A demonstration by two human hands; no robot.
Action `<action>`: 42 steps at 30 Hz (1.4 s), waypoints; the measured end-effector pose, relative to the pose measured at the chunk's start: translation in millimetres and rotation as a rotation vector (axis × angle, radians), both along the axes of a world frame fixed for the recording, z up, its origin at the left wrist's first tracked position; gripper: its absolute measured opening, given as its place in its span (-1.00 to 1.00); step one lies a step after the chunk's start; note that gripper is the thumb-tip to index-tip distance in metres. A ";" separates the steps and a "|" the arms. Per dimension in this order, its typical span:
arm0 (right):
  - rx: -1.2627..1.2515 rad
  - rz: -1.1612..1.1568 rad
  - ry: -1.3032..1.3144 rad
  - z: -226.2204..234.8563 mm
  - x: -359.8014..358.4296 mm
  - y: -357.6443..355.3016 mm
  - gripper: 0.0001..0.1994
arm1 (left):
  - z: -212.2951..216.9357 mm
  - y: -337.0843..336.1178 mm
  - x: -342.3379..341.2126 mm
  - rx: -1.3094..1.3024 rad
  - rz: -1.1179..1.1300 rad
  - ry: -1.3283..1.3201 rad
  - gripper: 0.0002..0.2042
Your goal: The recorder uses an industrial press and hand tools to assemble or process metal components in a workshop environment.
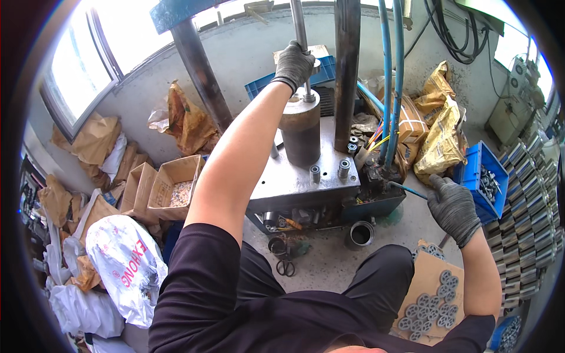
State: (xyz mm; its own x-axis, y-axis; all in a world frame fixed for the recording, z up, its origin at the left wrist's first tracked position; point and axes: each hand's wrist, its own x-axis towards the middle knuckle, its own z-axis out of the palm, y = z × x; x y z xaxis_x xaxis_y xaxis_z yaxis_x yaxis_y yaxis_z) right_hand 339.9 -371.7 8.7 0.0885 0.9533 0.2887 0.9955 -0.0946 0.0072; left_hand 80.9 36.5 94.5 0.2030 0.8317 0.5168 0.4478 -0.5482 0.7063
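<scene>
My left hand (pixel 294 65), in a dark grey glove, is closed round an upright steel rod (pixel 299 26) of a press. Below it, the rod's lower end meets the top of a thick dark metal cylinder (pixel 301 132), which stands on the press's steel table (pixel 273 182). My right hand (pixel 454 209), gloved alike, is closed at the end of a blue lever (pixel 407 189) to the right of the press. Its palm side and the lever's tip are hidden.
Dark press columns (pixel 347 76) flank the cylinder. At right stand a blue bin (pixel 497 170) of metal parts and stacked metal tubes (pixel 529 223). Grey wheel-shaped parts lie on cardboard (pixel 412 288). Scissors (pixel 285 268) and a round can (pixel 359 234) are on the floor. Left: open cardboard box (pixel 159 197), white sack (pixel 126 265).
</scene>
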 end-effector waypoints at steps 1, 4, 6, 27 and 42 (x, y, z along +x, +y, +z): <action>-0.028 0.010 -0.004 0.4 -1.7 0.8 -0.64 | -1.3 2.6 0.7 0.033 -0.013 0.018 -0.71; -0.095 0.068 0.012 1.9 -16.3 -2.0 -0.66 | -4.6 17.0 0.5 0.088 0.041 0.070 -0.65; -0.202 0.133 0.035 -3.4 -24.9 -10.3 -0.67 | -5.6 20.4 2.0 0.088 0.028 0.059 -0.67; -0.394 0.095 0.119 -68.9 -29.2 -80.0 -0.82 | -1.6 6.0 0.2 0.033 -0.004 -0.011 -0.78; -0.346 0.136 0.176 -46.3 -18.2 -64.2 -0.80 | 5.1 -4.9 -3.6 0.085 0.061 0.078 -0.71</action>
